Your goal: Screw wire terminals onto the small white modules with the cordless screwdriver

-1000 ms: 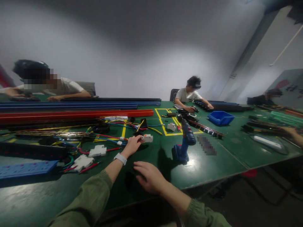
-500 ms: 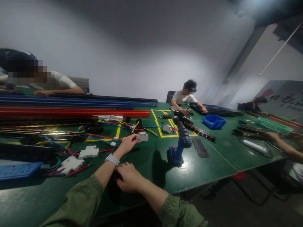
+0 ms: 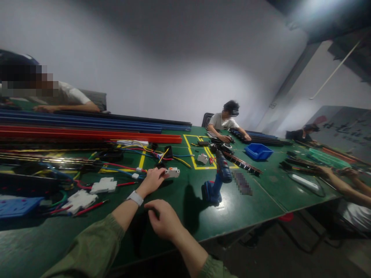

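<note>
My left hand (image 3: pixel 152 181), with a watch on its wrist, is closed on the left end of a small white circuit breaker (image 3: pixel 174 172), just above the green table (image 3: pixel 171 200). My right hand (image 3: pixel 164 220) hovers near the table's front edge, close to the left wrist. Its fingers are bent, with a gap between thumb and forefinger and nothing visible in them. Left of my hands lie more white circuit breakers (image 3: pixel 103 185) and a red wire (image 3: pixel 89 208). To the right, a blue cordless drill (image 3: pixel 216 181) stands upright on its battery.
Long red channels (image 3: pixel 139 138) and blue channels (image 3: pixel 116 124) lie along the back left. A blue power strip (image 3: pixel 20 206) is at the left edge. Beyond the drill sit a blue bin (image 3: pixel 257 151) and a copper strip (image 3: pixel 243 163). Several other people work around the table.
My right hand has drawn back slightly from my left wrist, its thumb now apart from the fingers. My left hand keeps hold of the circuit breaker. The whole view has shifted a little.
</note>
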Available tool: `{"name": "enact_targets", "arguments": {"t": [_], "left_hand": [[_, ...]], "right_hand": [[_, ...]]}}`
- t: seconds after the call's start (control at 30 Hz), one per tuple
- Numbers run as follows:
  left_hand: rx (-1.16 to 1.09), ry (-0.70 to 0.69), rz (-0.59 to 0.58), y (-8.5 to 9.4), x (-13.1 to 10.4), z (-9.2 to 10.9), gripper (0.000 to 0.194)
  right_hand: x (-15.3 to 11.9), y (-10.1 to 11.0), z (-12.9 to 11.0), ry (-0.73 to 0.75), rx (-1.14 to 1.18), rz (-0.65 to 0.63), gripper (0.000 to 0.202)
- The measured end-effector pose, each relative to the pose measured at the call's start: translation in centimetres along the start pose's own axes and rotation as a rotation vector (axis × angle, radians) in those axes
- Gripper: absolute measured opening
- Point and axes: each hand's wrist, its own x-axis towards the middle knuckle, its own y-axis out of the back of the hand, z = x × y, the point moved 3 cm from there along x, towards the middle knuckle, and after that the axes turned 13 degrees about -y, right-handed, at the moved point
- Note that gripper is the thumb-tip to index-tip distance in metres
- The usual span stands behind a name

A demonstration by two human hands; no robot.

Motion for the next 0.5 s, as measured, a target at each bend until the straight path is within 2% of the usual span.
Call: {"name": "enact_targets", "arguments": {"t": [0.07, 0.13, 0.23, 0.3, 0.37, 0.5], "left_hand": [[0.02, -0.02, 0.005, -0.1, -0.2, 0.1, 0.034], [0.021, -0.044, 0.011, -0.3, -0.3, 0.0, 0.032], [0.028, -0.062, 0.0, -0.5, -0.1, -0.2, 0.029], [0.038, -0.053, -0.014, -0.6, 0.2, -0.4, 0.028], [0.042, -0.043, -0.031, -0.6, 0.5, -0.6, 0.029], [0.057, -0.043, -0.039, -0.6, 1.2, -0.7, 0.029]], "right_hand": [[-1.4, 2.2, 1.8, -0.038, 0.173, 0.209, 0.028], [-3.4, 5.0, 4.4, -0.098, 0.285, 0.509, 0.022], [-6.9, 9.8, 8.9, -0.236, 0.306, 1.066, 0.019], [-8.4, 12.6, 11.4, -0.327, 0.276, 1.307, 0.028], [-8.5, 15.1, 13.1, -0.354, 0.255, 1.325, 0.043], [-5.3, 18.2, 13.9, -0.323, 0.319, 1.022, 0.068]]}}
